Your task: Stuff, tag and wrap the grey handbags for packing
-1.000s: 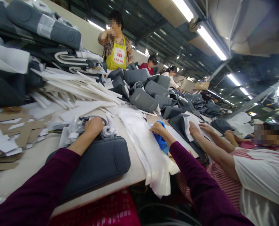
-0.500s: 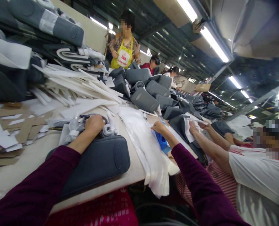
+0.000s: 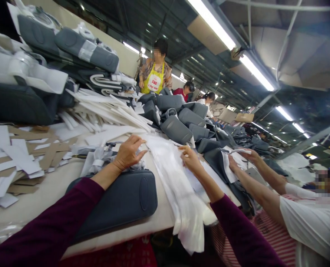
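A dark grey-blue bag (image 3: 120, 200) lies on its side on the table in front of me, its handles bundled in clear plastic and white wrap (image 3: 98, 163). Just above the wrapped handles is my left hand (image 3: 130, 152), thumb and fingers apart, its fingertips close to the top of a stack of thin white sheets (image 3: 176, 185). The sheets run down the table and droop over its front edge. At their right edge, my right hand (image 3: 191, 159) has its fingers curled in a pinch. What they hold, if anything, cannot be made out.
White and brown card strips (image 3: 28, 159) lie at left, beside a heap of white strips (image 3: 109, 107). More grey bags (image 3: 178, 129) are piled at the back. At right, a co-worker's hands (image 3: 234, 163) handle a dark bag (image 3: 215, 159) close to my right arm.
My left hand has let go of the wrapped handles, opened and moved right toward the white sheets. The blue thing below my right hand no longer shows. The view has tilted slightly upward.
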A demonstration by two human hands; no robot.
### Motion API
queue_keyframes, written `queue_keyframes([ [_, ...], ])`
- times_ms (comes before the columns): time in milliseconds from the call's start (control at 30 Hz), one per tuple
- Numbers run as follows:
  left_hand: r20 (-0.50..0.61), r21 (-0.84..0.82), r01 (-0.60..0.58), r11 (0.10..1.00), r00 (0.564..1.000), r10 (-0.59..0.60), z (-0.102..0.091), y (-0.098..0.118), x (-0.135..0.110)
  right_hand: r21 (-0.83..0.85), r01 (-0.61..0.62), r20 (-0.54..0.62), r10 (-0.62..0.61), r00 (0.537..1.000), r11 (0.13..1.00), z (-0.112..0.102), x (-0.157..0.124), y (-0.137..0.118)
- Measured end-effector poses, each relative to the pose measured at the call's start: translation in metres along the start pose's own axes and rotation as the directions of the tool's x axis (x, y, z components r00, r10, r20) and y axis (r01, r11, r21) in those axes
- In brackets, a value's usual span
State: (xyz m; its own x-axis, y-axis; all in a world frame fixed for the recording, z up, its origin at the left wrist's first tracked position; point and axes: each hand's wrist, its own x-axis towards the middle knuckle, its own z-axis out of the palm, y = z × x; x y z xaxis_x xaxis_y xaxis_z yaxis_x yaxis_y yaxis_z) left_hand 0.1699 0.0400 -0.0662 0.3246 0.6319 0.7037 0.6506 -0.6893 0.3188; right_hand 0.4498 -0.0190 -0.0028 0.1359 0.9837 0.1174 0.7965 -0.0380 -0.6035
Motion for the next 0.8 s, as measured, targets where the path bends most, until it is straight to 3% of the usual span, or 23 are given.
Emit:
queue_keyframes([
  [100,-0.009,-0.093,-0.187,0.978,0.982,0.187,0.007,-0.001,0.000,0.270,0.167,0.059,-0.189,0.980,0.948,0.023,-0.008,-0.049],
  [200,-0.025,-0.137,-0.253,0.958,0.968,0.252,0.014,-0.002,-0.001,0.438,0.270,0.076,-0.335,0.939,0.857,0.043,-0.023,-0.100],
  [300,-0.055,-0.153,-0.263,0.953,0.965,0.257,0.013,-0.003,-0.004,0.550,0.269,0.115,-0.391,0.913,0.791,0.042,-0.047,-0.137],
  [367,-0.078,-0.148,-0.254,0.956,0.966,0.245,0.009,-0.004,-0.004,0.573,0.224,0.151,-0.370,0.917,0.789,0.030,-0.067,-0.146],
  [500,-0.156,-0.086,-0.200,0.976,0.970,0.185,-0.001,-0.003,-0.004,0.529,0.087,0.162,-0.200,0.966,0.844,-0.001,-0.120,-0.125],
  [633,-0.173,-0.008,-0.174,0.985,0.970,0.170,-0.003,-0.004,-0.004,0.546,-0.162,0.241,0.031,0.970,0.822,-0.018,-0.187,-0.067],
  [700,-0.169,0.014,-0.179,0.984,0.969,0.179,-0.001,-0.004,-0.004,0.549,-0.272,0.366,0.066,0.928,0.791,-0.021,-0.217,-0.036],
  [800,-0.182,0.053,-0.186,0.981,0.964,0.192,0.001,-0.002,-0.002,0.454,-0.431,0.652,0.040,0.757,0.780,-0.017,-0.234,-0.010],
])
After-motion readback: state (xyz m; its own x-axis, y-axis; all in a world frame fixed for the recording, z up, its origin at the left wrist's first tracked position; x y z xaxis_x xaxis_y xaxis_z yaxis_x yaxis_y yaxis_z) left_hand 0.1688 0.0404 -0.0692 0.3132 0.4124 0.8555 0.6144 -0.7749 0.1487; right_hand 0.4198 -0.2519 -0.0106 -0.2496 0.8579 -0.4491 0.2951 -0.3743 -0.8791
